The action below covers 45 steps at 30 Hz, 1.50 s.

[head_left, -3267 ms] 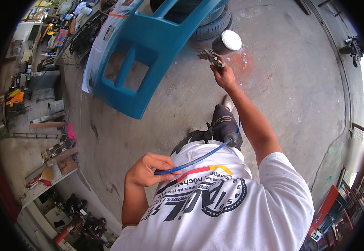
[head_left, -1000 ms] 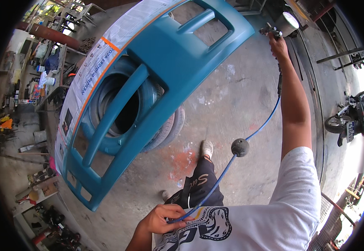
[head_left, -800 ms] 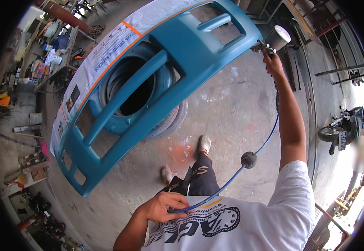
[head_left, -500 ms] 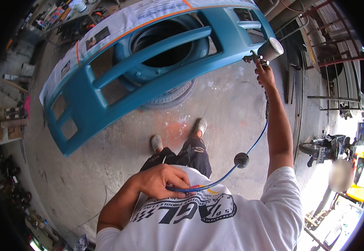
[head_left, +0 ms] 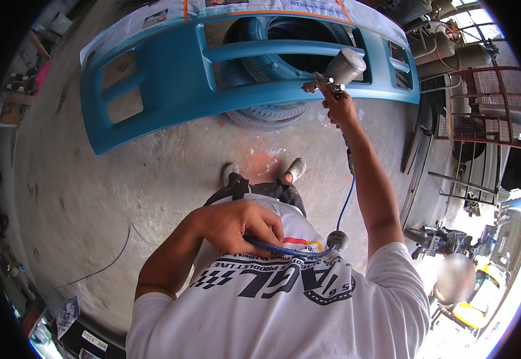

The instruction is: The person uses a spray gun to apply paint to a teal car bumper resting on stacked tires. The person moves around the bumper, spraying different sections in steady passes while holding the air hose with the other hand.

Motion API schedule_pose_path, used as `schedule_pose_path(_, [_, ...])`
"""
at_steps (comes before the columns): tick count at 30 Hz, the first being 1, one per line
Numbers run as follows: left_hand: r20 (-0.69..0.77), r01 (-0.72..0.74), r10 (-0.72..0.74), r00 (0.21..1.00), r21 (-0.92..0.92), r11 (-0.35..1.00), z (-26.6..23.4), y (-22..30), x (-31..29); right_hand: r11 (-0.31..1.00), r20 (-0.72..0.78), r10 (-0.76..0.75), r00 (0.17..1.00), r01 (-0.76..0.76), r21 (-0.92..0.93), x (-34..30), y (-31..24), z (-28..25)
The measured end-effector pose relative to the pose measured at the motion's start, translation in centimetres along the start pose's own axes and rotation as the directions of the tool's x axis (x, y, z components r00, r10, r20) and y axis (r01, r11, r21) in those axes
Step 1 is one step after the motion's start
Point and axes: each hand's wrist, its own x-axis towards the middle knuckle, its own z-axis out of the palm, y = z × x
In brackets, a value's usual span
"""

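Observation:
A teal car bumper rests across stacked tyres, with masking paper taped along its far edge. My right hand is stretched out and holds a spray gun with a silver cup, its nozzle close to the bumper's front face. A blue air hose hangs from the gun and loops back to my chest. My left hand is closed around that hose against my white shirt. My shoes stand on the concrete just short of the tyres.
Grey stained concrete floor spreads to the left, with a thin cable lying on it. Metal racks and a gate stand at the right, a motorbike beyond. Clutter lines the left edge.
The view has swung so the bumper now lies straight across in front of me. My right hand has carried the spray gun leftward along the bumper. My left hand keeps its hold on the hose.

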Motion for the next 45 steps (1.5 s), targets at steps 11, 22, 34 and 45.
schedule_pose_path(11, [-0.126,-0.077,0.079,0.989,0.024,0.997,0.9,-0.1,-3.7,0.972,0.313,-0.207,0.927,0.159,0.17,-3.3,-9.1,12.1])
schedule_pose_path(22, [-0.123,-0.096,0.102,0.987,0.055,0.994,1.5,-1.0,1.7,0.988,0.181,-0.049,0.982,0.074,-0.133,6.7,-5.3,0.3])
schedule_pose_path(34, [-0.121,-0.056,0.062,0.991,0.054,0.997,1.8,-2.6,14.8,0.933,0.018,0.035,0.999,-0.026,-0.358,17.8,2.8,-19.1])
schedule_pose_path(45, [-0.216,-0.052,0.065,0.974,0.065,0.997,2.9,-3.4,20.3,0.679,-0.3,-0.164,0.94,-0.113,-0.726,21.2,7.8,-26.2])
